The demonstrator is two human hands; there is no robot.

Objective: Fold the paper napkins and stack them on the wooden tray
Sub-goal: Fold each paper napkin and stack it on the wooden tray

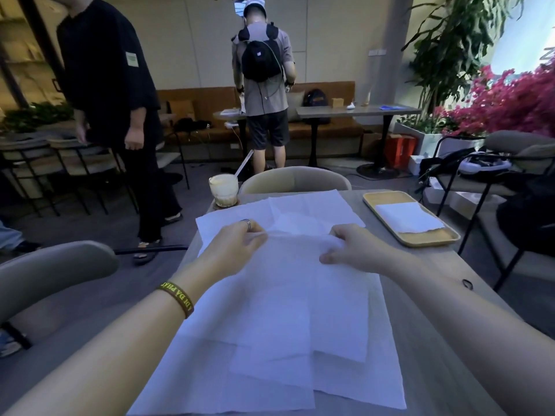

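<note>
Top napkin [300,295] pinched at far edge by left hand [237,244] and right hand [357,247], fingers curled on paper, edge raised off pile of unfolded napkins [228,223]. Folded napkin [408,217] laid in wooden tray [420,241] at far right of table [435,340]. Glass of drink [223,190] stood at far left corner. Person in black [111,85] and person with backpack [264,85] seen standing beyond.
</note>
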